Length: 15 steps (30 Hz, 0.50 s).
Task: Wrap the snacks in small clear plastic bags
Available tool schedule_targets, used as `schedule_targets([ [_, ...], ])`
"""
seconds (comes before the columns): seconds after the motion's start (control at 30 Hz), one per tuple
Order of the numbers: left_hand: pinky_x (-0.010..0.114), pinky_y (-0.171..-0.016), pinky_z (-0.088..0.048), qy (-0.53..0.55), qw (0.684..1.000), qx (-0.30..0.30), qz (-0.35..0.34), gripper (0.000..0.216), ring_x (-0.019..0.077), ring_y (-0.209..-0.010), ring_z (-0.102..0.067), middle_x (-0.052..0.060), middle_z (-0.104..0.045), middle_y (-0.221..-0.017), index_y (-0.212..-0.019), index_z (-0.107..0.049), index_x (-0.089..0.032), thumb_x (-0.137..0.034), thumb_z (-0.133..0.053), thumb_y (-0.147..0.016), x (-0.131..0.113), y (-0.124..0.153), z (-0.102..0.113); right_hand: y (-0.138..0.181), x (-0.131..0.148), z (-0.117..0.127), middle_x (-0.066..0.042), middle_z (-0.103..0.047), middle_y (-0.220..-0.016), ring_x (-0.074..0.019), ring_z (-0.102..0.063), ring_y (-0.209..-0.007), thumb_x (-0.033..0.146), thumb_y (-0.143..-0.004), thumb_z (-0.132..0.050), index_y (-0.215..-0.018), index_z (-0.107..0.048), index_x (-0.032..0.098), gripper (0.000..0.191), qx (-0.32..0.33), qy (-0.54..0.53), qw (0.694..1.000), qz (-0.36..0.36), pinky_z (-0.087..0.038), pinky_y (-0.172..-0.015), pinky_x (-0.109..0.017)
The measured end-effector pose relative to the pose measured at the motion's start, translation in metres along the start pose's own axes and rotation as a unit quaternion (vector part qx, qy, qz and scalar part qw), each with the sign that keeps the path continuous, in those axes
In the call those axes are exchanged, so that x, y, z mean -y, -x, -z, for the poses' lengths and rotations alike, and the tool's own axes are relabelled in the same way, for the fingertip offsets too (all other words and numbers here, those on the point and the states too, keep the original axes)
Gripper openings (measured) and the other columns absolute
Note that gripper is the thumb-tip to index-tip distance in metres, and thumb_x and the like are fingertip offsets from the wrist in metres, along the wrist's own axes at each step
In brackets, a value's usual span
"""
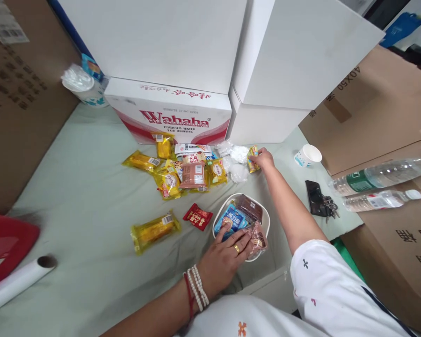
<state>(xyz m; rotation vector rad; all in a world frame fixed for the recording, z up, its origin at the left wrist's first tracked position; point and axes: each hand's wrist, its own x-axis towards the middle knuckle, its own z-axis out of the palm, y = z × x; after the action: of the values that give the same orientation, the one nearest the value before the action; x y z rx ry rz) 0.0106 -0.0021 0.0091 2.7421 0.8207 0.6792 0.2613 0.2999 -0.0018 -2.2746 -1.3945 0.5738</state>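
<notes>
White beads and a red cord circled the wrist of the left hand (222,262), its forearm slanting up from the lower left and its ringed fingers spread palm-down, gripping nothing, across a white bowl (266,221). Farther right, the other arm stretched forward from a printed white sleeve, and the right hand (265,159) pinched a small yellow packet (253,159) in closed fingers.

Left of the bowl lay a long yellow-wrapped snack (155,230), then a red packet (198,216); behind them sat a pile of wrapped snacks (192,175). Inside the bowl, the left fingertips touched a blue packet (234,221) and a pinkish-brown packet (258,237), with a dark brown packet (249,207) behind. The pinched yellow one was beyond the bowl, just right of some translucent white packets (238,169).

Behind the pile, a carton (175,117) read "Wahaha" and "PURIFIED WATER FOR DRINKING"; the red packet carried Chinese characters. At far right, a brown cardboard box (368,107) was marked "40X50", above a green-labelled bottle (382,175).
</notes>
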Motion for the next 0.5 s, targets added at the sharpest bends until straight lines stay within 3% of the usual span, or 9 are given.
schedule_targets([
  [0.17,0.050,-0.130,-0.009,-0.019,0.999,-0.025,0.005,0.042,0.0206,-0.135,-0.055,0.003,-0.066,-0.144,-0.144,-0.056,-0.026,-0.022,-0.050,-0.103,-0.003,-0.005,0.005,0.020,0.001,0.001,-0.003,-0.071,-0.088,-0.0167,-0.063,-0.076,0.036,-0.069,-0.084,-0.095,-0.056,0.021,0.041,-0.031,-0.086,0.996,0.000,-0.048,-0.065,-0.024],
  [0.33,0.051,-0.128,-0.023,-0.004,0.994,-0.104,0.016,0.047,0.0231,-0.143,-0.049,0.007,-0.063,-0.146,-0.141,-0.058,-0.026,-0.013,-0.054,-0.096,-0.003,0.007,0.021,0.059,-0.020,0.056,-0.005,-0.071,-0.090,-0.0182,-0.067,-0.076,0.044,-0.071,-0.082,-0.101,-0.053,0.021,0.048,-0.054,-0.178,0.982,0.013,-0.054,-0.068,-0.028],
  [0.4,0.051,-0.126,-0.030,0.007,0.989,-0.138,0.047,0.047,0.0247,-0.142,-0.048,0.011,-0.064,-0.141,-0.138,-0.059,-0.021,-0.009,-0.053,-0.093,0.002,0.020,0.027,0.087,-0.027,0.084,-0.003,-0.072,-0.089,-0.0191,-0.068,-0.075,0.047,-0.067,-0.086,-0.103,-0.055,0.022,0.054,-0.006,-0.222,0.974,0.045,-0.055,-0.069,-0.030],
  [0.5,0.051,-0.118,-0.042,0.004,0.976,-0.177,0.130,0.045,0.0282,-0.138,-0.051,0.017,-0.063,-0.136,-0.136,-0.057,-0.015,-0.008,-0.055,-0.092,0.013,0.040,0.032,0.142,-0.030,0.112,-0.002,-0.072,-0.094,-0.0206,-0.068,-0.079,0.044,-0.063,-0.091,-0.105,-0.061,0.022,0.056,0.185,-0.261,0.939,0.125,-0.055,-0.070,-0.031],
])
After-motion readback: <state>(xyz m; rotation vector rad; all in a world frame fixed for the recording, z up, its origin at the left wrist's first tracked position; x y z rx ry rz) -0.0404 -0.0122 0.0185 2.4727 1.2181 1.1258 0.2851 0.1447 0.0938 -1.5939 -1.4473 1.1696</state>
